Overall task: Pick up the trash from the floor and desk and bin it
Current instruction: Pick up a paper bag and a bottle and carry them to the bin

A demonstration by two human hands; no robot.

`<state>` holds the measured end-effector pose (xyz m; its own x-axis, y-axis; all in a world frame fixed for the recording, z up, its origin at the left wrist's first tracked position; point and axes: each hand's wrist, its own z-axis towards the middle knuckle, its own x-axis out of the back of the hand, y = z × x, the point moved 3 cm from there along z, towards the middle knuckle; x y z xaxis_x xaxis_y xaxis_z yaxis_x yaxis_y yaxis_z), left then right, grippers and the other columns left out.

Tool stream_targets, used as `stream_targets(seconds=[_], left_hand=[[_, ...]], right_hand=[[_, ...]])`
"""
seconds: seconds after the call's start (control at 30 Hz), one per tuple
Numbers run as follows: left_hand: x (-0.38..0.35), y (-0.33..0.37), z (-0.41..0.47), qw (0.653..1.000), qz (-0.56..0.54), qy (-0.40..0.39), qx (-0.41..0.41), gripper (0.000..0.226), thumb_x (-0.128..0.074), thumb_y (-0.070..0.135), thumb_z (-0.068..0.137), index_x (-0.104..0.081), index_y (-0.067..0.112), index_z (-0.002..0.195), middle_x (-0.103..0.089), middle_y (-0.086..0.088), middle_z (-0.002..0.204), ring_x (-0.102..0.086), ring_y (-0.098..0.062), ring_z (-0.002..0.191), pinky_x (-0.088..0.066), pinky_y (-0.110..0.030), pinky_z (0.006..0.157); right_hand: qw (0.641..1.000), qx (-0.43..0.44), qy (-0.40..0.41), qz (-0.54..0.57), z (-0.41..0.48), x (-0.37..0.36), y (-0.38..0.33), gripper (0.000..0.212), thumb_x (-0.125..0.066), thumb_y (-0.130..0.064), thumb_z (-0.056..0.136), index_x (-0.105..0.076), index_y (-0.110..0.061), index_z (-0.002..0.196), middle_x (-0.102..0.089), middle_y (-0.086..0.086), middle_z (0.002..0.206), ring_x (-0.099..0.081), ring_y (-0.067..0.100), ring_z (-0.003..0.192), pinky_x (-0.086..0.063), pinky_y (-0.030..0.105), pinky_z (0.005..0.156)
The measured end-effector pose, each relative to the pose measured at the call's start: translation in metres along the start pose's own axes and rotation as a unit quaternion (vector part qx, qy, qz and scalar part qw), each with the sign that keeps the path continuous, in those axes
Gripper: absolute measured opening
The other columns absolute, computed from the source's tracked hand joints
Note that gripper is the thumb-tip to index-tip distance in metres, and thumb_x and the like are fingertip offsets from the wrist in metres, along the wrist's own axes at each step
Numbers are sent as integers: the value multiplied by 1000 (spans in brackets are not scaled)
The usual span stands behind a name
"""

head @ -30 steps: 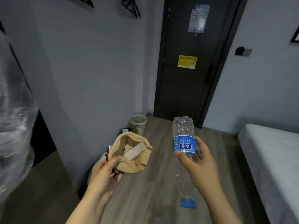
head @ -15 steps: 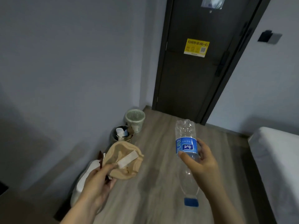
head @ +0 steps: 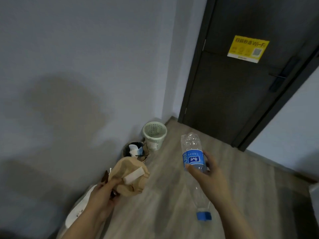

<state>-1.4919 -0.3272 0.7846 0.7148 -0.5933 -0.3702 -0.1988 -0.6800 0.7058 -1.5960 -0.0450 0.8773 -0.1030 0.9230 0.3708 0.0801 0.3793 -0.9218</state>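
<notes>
Left hand [head: 101,195] gripping crumpled paper bag [head: 129,176], right hand [head: 208,176] clutching plastic bottle [head: 193,157] (cap downward), bins [head: 154,135] ahead

Only 2 hands and 2 forearms of the person are in view. The left hand [head: 103,195] and the right hand [head: 208,176] are bare. The left forearm [head: 88,219] and the right forearm [head: 231,216] are bare too, as far as the frame shows them. The fingers are slim and the wrists narrow. Blur softens nails and knuckles, so finer detail cannot be told.
</notes>
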Motion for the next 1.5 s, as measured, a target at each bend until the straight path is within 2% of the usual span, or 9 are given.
stream_targets(seconds=[0.27, 0.43, 0.63, 0.73, 0.9, 1.0, 1.23, 1.4, 1.5], left_hand=[[-50, 11, 80, 997, -39, 58, 12, 28, -60, 1, 86, -60, -3, 114, -60, -18, 106, -60, -21, 87, -56, -28, 55], [-71, 28, 151, 996, -38, 78, 18, 39, -58, -1, 87, -56, -1, 126, -61, -21, 117, -59, -28, 100, -56, -34, 71], [-95, 67, 251, 993, -13, 98, 58, 36, -59, -1, 87, -54, -9, 122, -60, -21, 106, -60, -26, 90, -57, -34, 66], [-107, 88, 297, 992, -7, 106, 73, 23, -58, -2, 88, -57, -6, 110, -59, -15, 90, -57, -21, 79, -53, -24, 48], [-123, 107, 372, 987, 26, 125, 100, 5, -57, -3, 87, -61, 0, 86, -57, -10, 73, -55, -19, 71, -47, -22, 47], [-124, 103, 411, 978, 63, 170, 100, 14, -59, -4, 85, -59, 3, 73, -54, -8, 56, -50, -19, 59, -41, -18, 37], [-114, 60, 490, 951, 72, 267, 142, 9, -63, 1, 84, -55, 6, 84, -54, -16, 77, -54, -23, 64, -44, -22, 37], [-112, 28, 547, 931, 69, 317, 169, 19, -62, -3, 84, -52, 13, 79, -55, -10, 79, -56, -19, 69, -50, -25, 42], [-114, 11, 583, 923, 82, 329, 181, 17, -63, 0, 85, -54, 13, 79, -56, -8, 76, -56, -17, 66, -50, -22, 39]], right_hand=[[996, -36, -85, -11, 136, -23, 4, 72, -77, -29, 78, -41, -29, 140, -60, -11, 106, -64, 7, 87, -47, 17, 62], [991, -64, -114, -36, 213, -63, 14, 74, -78, -28, 77, -40, -24, 141, -59, -8, 105, -63, 9, 88, -50, 20, 65], [986, -92, -123, -67, 304, -117, 5, 70, -76, -27, 78, -41, -23, 139, -59, -8, 103, -64, 12, 89, -55, 29, 73], [984, -88, -122, -90, 344, -142, -5, 70, -77, -27, 78, -41, -24, 139, -57, -12, 98, -63, 8, 85, -51, 21, 65], [980, -95, -135, -107, 404, -177, -3, 69, -76, -29, 79, -41, -25, 139, -55, -16, 96, -62, 5, 83, -51, 19, 66], [975, -111, -154, -113, 436, -193, 8, 70, -76, -29, 80, -39, -25, 140, -54, -17, 96, -61, 4, 83, -50, 18, 66], [956, -152, -208, -140, 522, -227, 65, 71, -75, -30, 81, -38, -24, 141, -52, -15, 97, -58, 0, 81, -42, 11, 57], [943, -157, -237, -174, 583, -255, 111, 73, -75, -31, 81, -37, -23, 143, -59, -2, 115, -63, 11, 92, -53, 23, 71], [937, -158, -252, -183, 614, -274, 138, 67, -76, -29, 80, -41, -24, 138, -58, -9, 102, -61, 4, 83, -48, 16, 60]])
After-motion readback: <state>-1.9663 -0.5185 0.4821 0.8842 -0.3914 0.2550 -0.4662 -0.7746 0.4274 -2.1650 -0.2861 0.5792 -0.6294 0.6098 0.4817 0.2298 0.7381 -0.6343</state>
